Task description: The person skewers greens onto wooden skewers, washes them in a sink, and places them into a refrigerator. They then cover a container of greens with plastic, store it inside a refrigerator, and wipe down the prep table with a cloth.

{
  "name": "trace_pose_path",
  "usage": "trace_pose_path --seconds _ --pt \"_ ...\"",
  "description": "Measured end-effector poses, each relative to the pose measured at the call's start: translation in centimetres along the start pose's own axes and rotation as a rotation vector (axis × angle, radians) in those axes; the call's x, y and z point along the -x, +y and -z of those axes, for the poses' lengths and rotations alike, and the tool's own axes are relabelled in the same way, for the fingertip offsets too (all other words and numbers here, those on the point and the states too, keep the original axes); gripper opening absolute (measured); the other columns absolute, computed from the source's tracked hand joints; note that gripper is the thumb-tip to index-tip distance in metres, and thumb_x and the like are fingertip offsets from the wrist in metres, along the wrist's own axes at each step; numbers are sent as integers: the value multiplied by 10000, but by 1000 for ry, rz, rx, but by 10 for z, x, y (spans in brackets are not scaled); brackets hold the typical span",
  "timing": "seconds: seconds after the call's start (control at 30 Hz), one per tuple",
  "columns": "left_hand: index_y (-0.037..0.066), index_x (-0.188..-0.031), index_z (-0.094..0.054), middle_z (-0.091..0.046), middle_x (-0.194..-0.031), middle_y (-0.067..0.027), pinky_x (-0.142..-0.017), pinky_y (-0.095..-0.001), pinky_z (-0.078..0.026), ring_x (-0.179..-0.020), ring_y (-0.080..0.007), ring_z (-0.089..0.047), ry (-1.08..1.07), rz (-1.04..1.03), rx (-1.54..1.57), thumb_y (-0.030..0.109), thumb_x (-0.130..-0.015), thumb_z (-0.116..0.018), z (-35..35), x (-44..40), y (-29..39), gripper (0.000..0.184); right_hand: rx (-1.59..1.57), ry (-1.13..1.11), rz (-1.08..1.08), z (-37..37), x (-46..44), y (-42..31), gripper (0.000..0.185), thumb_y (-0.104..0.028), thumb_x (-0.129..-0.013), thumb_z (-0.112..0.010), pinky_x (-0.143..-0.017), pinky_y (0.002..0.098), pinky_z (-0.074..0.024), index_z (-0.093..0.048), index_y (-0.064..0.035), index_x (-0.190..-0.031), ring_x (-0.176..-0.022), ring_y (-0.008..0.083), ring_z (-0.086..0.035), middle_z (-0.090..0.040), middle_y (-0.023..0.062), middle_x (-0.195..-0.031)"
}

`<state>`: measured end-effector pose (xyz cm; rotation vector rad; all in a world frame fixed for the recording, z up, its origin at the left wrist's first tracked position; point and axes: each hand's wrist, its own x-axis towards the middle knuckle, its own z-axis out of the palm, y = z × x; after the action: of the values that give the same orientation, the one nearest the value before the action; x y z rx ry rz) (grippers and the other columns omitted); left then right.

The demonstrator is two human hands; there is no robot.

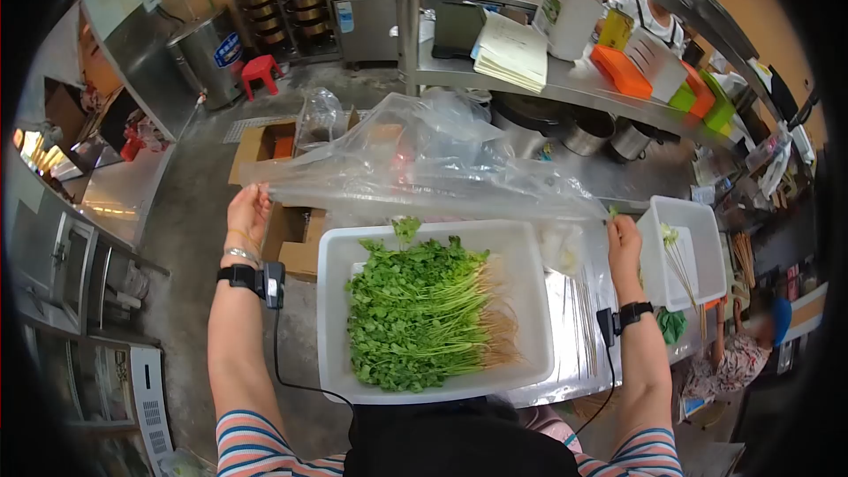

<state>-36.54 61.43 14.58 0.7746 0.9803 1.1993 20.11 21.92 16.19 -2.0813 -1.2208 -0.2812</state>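
Between my two hands a clear plastic bag [424, 178] is stretched wide. My left hand [249, 210] pinches its left corner, and my right hand [624, 237] grips the right end with closed fingers. Below the sheet, close to my body, a white plastic tub [521, 371] holds a bunch of cilantro [415, 314]. Its leaves lie to the left and its pale roots point right. One cilantro sprig [406, 229] hangs over the tub's far rim. The bag's far part is crumpled and reaches up toward the shelf.
A second white tub [652, 221] with skewers stands at the right on the steel table [565, 336]. Cardboard boxes [296, 247] lie beyond my left side. A steel shelf [442, 73] crosses ahead, bearing papers and a jug. Two other people are partly visible at the right.
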Motion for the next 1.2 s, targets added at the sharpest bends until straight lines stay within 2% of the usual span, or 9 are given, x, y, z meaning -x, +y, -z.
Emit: trace_pose_path --seconds 0.17,0.23,0.3,0.37,0.5,0.67,0.73,0.97,1.2 --pt "15 -1127 -532 -607 -1024 -123 -644 -322 -534 -836 -214 -628 170 215 96 59 -908 -524 92 36 -44 224 -17 -139 126 -36 64 -5 112 12 -755 -620 -828 376 -460 -620 11 -867 -898 340 -574 -601 158 -934" --pt "30 -1252 -474 -556 -1138 -146 -714 -340 -535 -907 -274 -626 408 391 -499 22 -843 -543 111 72 -37 416 -61 -153 86 -40 92 -6 143 26 -734 -630 -834 379 -460 -614 5 -874 -926 337 -568 -590 157 -965" --pt "33 -1313 -441 -528 -1198 -159 -836 -356 -502 -1012 -292 -590 519 170 -581 13 -765 -589 136 56 -50 568 -101 -168 34 -45 100 -13 177 40 -712 -641 -839 382 -460 -608 -1 -881 -953 335 -562 -580 156 -997" --pt "28 -1302 -446 -508 -1243 -170 -932 -369 -451 -1106 -290 -531 175 -736 -1146 53 -713 -679 77 74 -13 634 -87 -126 92 -42 106 -34 224 61 -684 -651 -851 380 -456 -586 -14 -884 -986 344 -549 -542 167 -1081" --pt "92 -1328 -430 -449 -1332 -167 -1038 -415 -350 -1247 -333 -421 -500 -914 -1406 191 -566 -848 -97 116 0 875 -10 -153 34 -51 112 -41 340 77 -675 -643 -862 384 -450 -538 -33 -979 -986 380 -530 -523 179 -1074" --pt "88 -1031 -638 -600 -1112 -131 -905 -427 -439 -1078 -305 -529 -823 -1076 -1960 147 -745 -647 -173 87 -91 292 -86 -178 -14 -26 83 -78 480 109 -634 -583 -916 381 -422 -509 -32 -1087 -1057 362 -517 -523 184 -1083" --pt "93 -826 -654 -639 -890 -104 -729 -401 -495 -860 -266 -602 -491 -1003 -1814 92 -785 -548 -173 42 -97 113 -87 -112 -20 -6 61 -91 581 153 -638 -529 -914 374 -418 -509 -35 -1187 -1044 354 -529 -526 182 -1075" --pt "4 -1005 -644 -653 -904 -130 -759 -266 -492 -819 -204 -625 -368 -1104 -918 32 -859 -556 -170 94 109 173 -75 220 81 48 6 -98 435 146 -681 -526 -773 317 -466 -578 -48 -1066 -975 293 -539 -500 164 -1125" --pt "45 -879 -665 -672 -924 -121 -761 -388 -525 -867 -289 -643 -580 -1093 -1555 -11 -749 -607 35 243 48 153 161 -249 385 74 124 -72 184 55 -688 -548 -572 351 -486 -593 -67 -818 -725 283 -594 -569 91 -825"
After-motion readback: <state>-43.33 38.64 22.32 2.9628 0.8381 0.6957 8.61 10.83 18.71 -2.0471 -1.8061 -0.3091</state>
